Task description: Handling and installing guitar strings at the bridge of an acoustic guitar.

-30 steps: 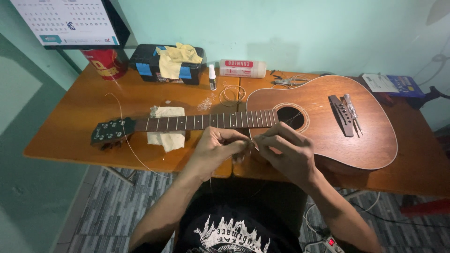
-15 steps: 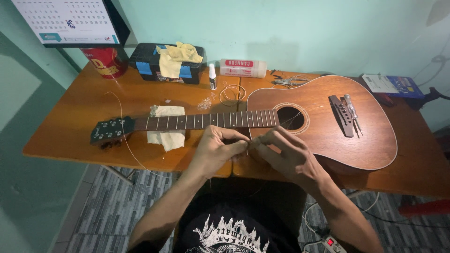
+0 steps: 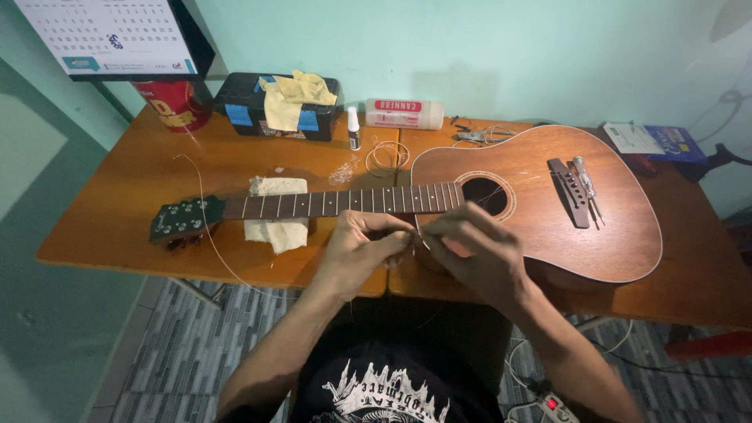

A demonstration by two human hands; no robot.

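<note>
Acoustic guitar (image 3: 548, 211) lies flat on the wooden table (image 3: 117, 211), body to the right, neck running left to the headstock (image 3: 182, 220); neck rests on a folded pale cloth (image 3: 276, 227). Left hand (image 3: 362, 252) and right hand (image 3: 470, 254) meet at the near table edge, just below the fretboard (image 3: 345, 202) and close to the sound hole (image 3: 484, 194). Both hands have fingertips pinched together, facing each other, apparently gripping a thin guitar string (image 3: 205, 227) between them; the pinched part itself is too fine to resolve. A loose length of that string arcs from near the headstock over the table edge. Bridge (image 3: 570, 192) carries no strings, a small metal tool beside it. Along the back of the table: red cup (image 3: 174, 103), black box (image 3: 274, 106) with a yellow cloth (image 3: 294, 95) draped over it, small dropper bottle (image 3: 354, 129), white tube (image 3: 403, 114), coiled string (image 3: 388, 157). Blue booklet (image 3: 666, 143) at far right.
</note>
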